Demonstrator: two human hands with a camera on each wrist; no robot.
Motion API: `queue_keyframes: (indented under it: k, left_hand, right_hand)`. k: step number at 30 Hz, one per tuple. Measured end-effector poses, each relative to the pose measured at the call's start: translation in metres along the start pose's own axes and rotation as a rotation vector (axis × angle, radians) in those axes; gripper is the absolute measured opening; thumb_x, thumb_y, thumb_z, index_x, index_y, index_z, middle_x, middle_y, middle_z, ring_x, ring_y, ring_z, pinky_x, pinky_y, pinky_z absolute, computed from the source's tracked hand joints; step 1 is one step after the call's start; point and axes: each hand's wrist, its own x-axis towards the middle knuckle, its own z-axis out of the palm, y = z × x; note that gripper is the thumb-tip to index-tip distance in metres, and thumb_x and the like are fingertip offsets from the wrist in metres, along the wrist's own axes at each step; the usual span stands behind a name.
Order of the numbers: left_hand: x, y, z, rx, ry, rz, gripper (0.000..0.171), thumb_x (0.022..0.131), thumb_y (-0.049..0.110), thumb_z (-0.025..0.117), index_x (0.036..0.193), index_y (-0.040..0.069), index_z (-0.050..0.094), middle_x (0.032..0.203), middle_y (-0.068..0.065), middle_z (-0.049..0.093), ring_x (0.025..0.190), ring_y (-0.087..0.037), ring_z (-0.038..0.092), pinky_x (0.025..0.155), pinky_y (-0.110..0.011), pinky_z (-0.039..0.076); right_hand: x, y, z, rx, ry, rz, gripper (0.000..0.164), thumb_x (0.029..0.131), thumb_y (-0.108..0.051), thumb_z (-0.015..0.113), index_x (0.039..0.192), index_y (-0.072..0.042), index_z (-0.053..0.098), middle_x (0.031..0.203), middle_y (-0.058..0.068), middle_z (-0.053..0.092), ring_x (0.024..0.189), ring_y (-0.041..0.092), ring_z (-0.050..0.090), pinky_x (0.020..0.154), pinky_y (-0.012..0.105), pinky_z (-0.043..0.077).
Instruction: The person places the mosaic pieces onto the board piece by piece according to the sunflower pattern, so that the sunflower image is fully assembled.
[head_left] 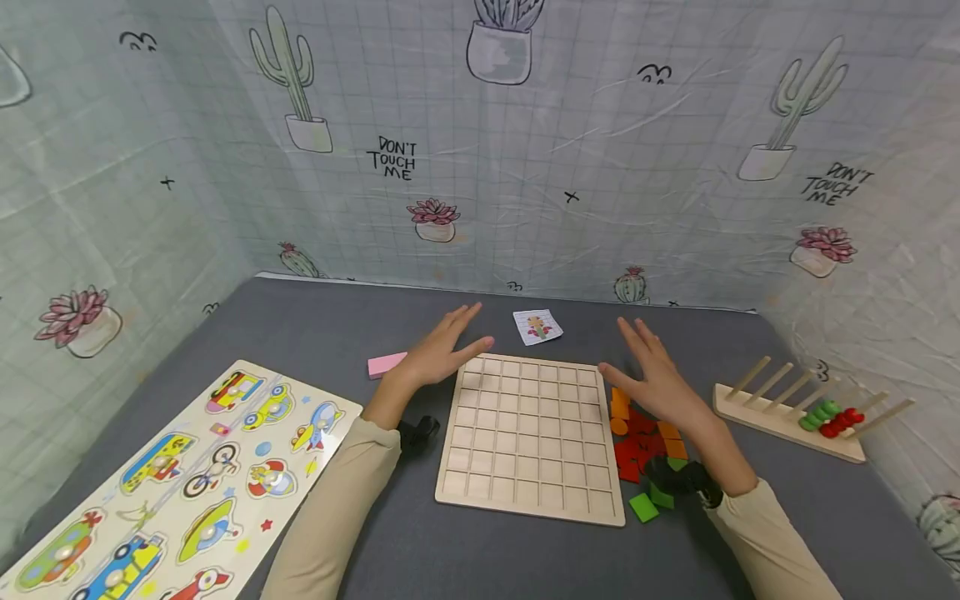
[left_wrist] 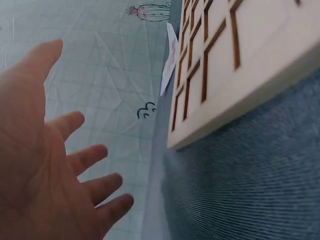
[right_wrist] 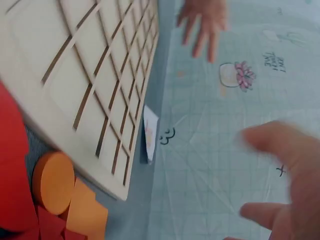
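A wooden grid board [head_left: 530, 433] with square cells lies in the middle of the dark table. My left hand [head_left: 438, 350] hovers at its far left corner, fingers extended and holding nothing; in the left wrist view the same hand [left_wrist: 55, 150] has its fingers spread. Over the board's right side, my right hand [head_left: 656, 379] is also raised with straight fingers and nothing in them. Below it lie red pieces [head_left: 637, 442], orange pieces [head_left: 619, 407] and green pieces [head_left: 643, 507]. Behind the board sits a small paper card [head_left: 537, 327] with a coloured picture.
A vehicle puzzle board [head_left: 247, 467] covers the table's left side. A pink block [head_left: 386, 364] lies by the left wrist. At the right stands a wooden peg rack [head_left: 787, 421] with green beads [head_left: 820, 414] and red beads [head_left: 842, 422]. A printed curtain [head_left: 495, 167] hangs behind.
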Motion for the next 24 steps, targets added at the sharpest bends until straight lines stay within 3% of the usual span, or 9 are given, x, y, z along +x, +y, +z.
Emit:
queue_keyframes:
  k: [5,11,16,24]
  left_hand:
    - [0.003,-0.011,0.004,-0.108,-0.061,0.05,0.074,0.1,0.046,0.05,0.158,0.016,0.015,0.162,-0.013,0.015,0.149,-0.032,0.013,0.115,-0.058,0.019]
    - [0.004,-0.024,0.01,-0.149,-0.11,0.068,0.078,0.091,0.037,0.068,0.154,0.012,0.031,0.158,-0.012,0.029,0.146,-0.032,0.023,0.114,-0.055,0.025]
    - [0.002,-0.038,0.014,-0.211,-0.125,0.132,0.077,0.083,0.028,0.079,0.149,0.012,0.042,0.151,-0.009,0.04,0.142,-0.027,0.032,0.113,-0.05,0.029]
    - [0.003,-0.051,0.017,-0.228,-0.137,0.197,0.078,0.074,0.026,0.087,0.143,0.015,0.051,0.148,-0.003,0.045,0.14,-0.022,0.036,0.114,-0.048,0.028]
  right_hand:
    - [0.001,0.005,0.001,0.037,-0.029,-0.025,0.066,0.099,-0.028,0.058,0.15,0.004,0.03,0.155,0.034,0.014,0.137,0.057,0.021,0.1,0.074,0.026]
    - [0.002,0.017,0.005,0.022,-0.042,-0.004,0.046,0.098,-0.021,0.06,0.134,0.007,0.053,0.139,0.035,0.041,0.111,0.047,0.053,0.08,0.052,0.051]
    - [0.003,0.027,0.008,0.026,-0.063,-0.025,0.036,0.093,-0.01,0.065,0.125,0.007,0.06,0.126,0.031,0.055,0.095,0.035,0.06,0.062,0.035,0.048]
    - [0.003,0.037,0.009,0.063,-0.136,-0.042,0.029,0.089,0.0,0.065,0.117,0.009,0.064,0.113,0.027,0.062,0.088,0.031,0.062,0.061,0.034,0.048]
